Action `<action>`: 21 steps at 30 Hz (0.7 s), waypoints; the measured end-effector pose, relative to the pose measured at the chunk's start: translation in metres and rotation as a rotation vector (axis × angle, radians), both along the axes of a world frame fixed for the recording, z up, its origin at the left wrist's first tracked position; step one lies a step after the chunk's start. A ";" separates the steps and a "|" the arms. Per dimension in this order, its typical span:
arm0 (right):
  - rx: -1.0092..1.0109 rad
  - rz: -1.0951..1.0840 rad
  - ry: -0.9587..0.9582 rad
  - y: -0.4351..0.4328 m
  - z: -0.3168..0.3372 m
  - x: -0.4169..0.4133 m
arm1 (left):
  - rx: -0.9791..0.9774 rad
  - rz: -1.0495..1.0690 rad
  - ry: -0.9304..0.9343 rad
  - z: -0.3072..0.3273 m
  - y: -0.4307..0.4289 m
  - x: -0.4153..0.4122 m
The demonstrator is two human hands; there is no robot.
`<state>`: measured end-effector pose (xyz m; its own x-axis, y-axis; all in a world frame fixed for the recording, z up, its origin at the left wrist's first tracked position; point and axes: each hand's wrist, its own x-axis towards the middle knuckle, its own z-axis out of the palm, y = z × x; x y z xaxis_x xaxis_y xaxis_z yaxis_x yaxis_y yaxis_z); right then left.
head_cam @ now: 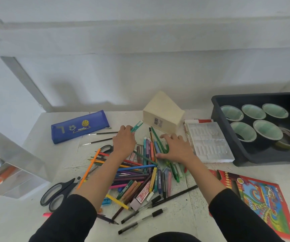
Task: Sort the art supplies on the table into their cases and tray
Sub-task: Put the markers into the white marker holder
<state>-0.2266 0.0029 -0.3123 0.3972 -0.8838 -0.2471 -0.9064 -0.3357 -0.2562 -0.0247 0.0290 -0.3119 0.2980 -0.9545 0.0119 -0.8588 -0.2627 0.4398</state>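
Head cam: L hand [124, 142] pinches teal clip [137, 126], R hand [175, 149] flat, fingers spread, hiding pens [147, 148] beneath.

Pens and coloured pencils [140, 172] are lying in one messy criss-crossed heap mid-frame on the tabletop, with black scissors [58, 194] sitting at its lower left. The blue pencil case [79, 126] with the basketball print is lying flat up-left of the pile. A clear plastic case [18, 154] is sitting open at the left edge. The dark tray [218, 117] at right is holding tape rolls [267, 130]. The left hand [124, 142] is pinching a teal clip [137, 125] just above the heap.
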 end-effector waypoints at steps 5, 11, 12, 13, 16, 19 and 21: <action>0.017 -0.060 -0.056 -0.005 0.001 -0.001 | 0.023 -0.001 0.005 -0.001 0.011 -0.011; -0.046 -0.062 -0.031 -0.006 0.003 -0.014 | 0.041 0.009 0.058 -0.003 0.019 -0.017; -0.065 -0.056 -0.024 -0.006 0.003 -0.013 | 0.040 0.010 0.065 -0.003 0.020 -0.018; -0.081 -0.050 -0.014 -0.007 0.003 -0.011 | 0.041 0.012 0.068 -0.002 0.021 -0.018; -0.071 -0.027 0.036 -0.006 0.002 -0.008 | 0.043 0.026 0.068 0.002 0.024 -0.018; -0.006 -0.029 0.091 -0.002 0.002 -0.004 | 0.051 0.034 0.079 0.004 0.028 -0.016; -0.029 -0.056 0.080 0.002 0.002 -0.001 | 0.056 0.032 0.084 0.005 0.032 -0.016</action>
<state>-0.2273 0.0046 -0.3103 0.3270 -0.9114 -0.2500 -0.9411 -0.2901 -0.1735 -0.0405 0.0607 -0.3070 0.3265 -0.9428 -0.0676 -0.8102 -0.3160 0.4936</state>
